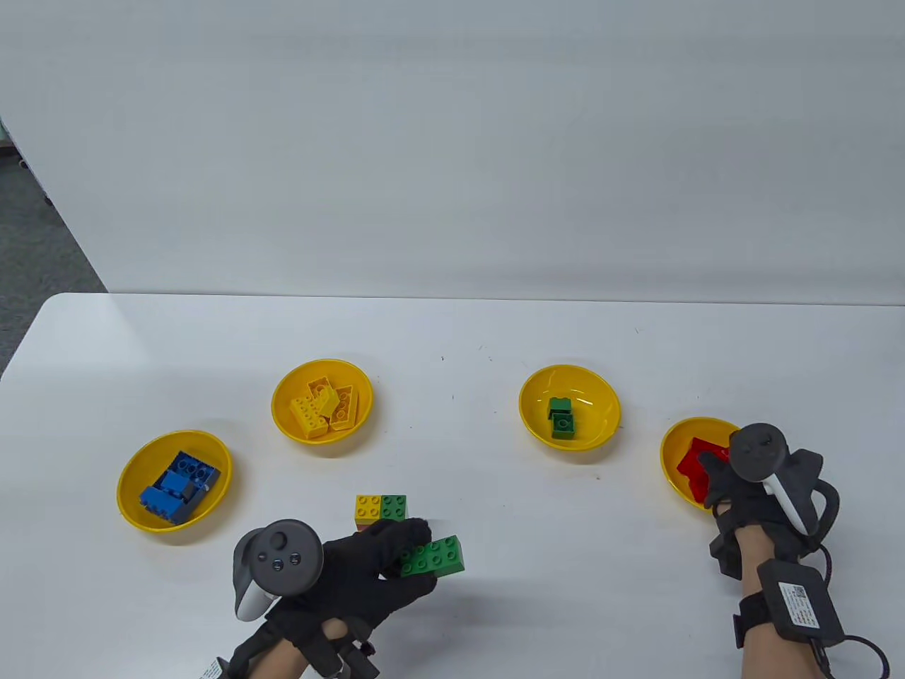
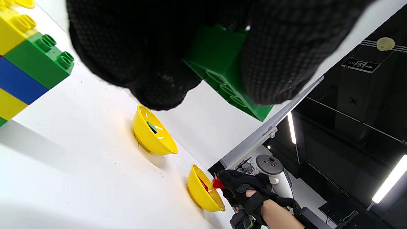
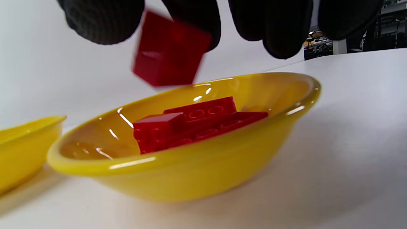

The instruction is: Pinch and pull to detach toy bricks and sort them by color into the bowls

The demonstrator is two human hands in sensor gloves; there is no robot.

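My left hand pinches a green two-by-four brick just above the table, right of the remaining stack, whose top shows yellow and green. In the left wrist view the gloved fingers clamp that green brick, and the stack shows blue and yellow layers below. My right hand hovers over the red bowl. A blurred red brick hangs tilted just under its spread fingertips, above the red bricks lying in the bowl.
Three more yellow bowls stand on the white table: blue bricks at the left, yellow bricks behind it, green bricks right of centre. The table's far edge meets a white wall.
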